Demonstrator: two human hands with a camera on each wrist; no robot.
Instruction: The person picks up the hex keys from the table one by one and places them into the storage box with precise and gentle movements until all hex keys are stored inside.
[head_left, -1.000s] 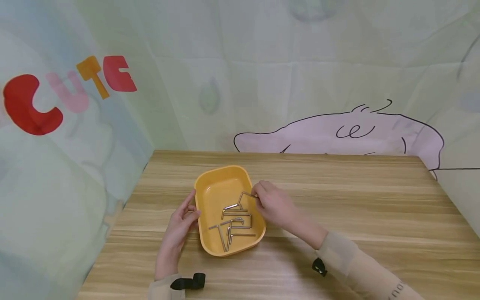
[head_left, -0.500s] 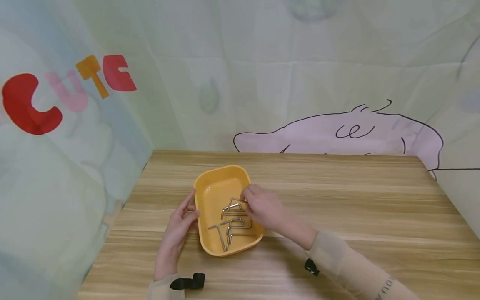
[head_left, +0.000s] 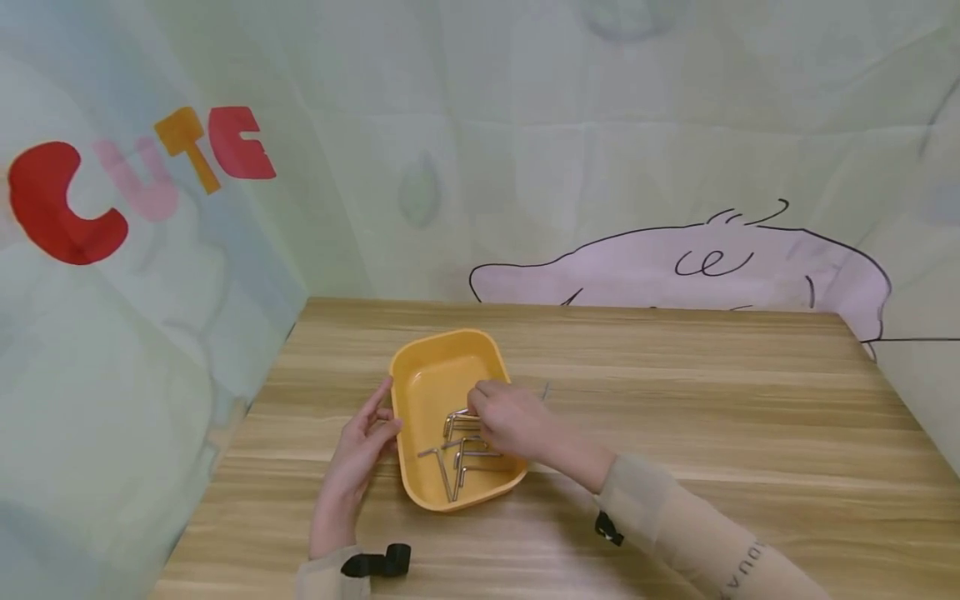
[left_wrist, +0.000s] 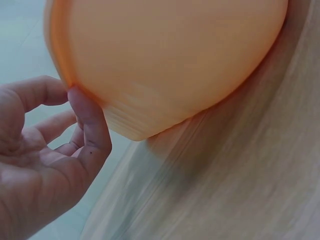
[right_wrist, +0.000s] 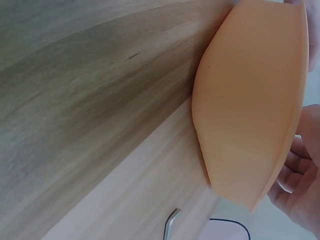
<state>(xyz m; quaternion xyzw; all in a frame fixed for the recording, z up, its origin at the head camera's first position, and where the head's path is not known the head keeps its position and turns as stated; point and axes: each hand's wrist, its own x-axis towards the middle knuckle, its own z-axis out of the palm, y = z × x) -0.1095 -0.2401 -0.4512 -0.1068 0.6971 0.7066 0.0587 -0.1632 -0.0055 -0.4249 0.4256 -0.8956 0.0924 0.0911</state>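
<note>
A yellow tray sits on the table with several metal hex keys lying in its near half. My left hand holds the tray's left side by thumb and index finger; the left wrist view shows both fingertips at the rim. Over the right wall reaches my right hand, its curled fingers pinching a hex key inside the tray. That hand covers part of the pile. In the right wrist view, its fingers show behind the tray wall, but the pinched key is hidden.
Behind my right hand, one end of another hex key shows on the wooden table, right of the tray. A printed cloth backdrop stands along the table's back and left edges.
My right hand has moved left and slightly down into the tray, bringing the hex key lower among the others. A key end on the table has come into sight behind it. The left hand stays put.
</note>
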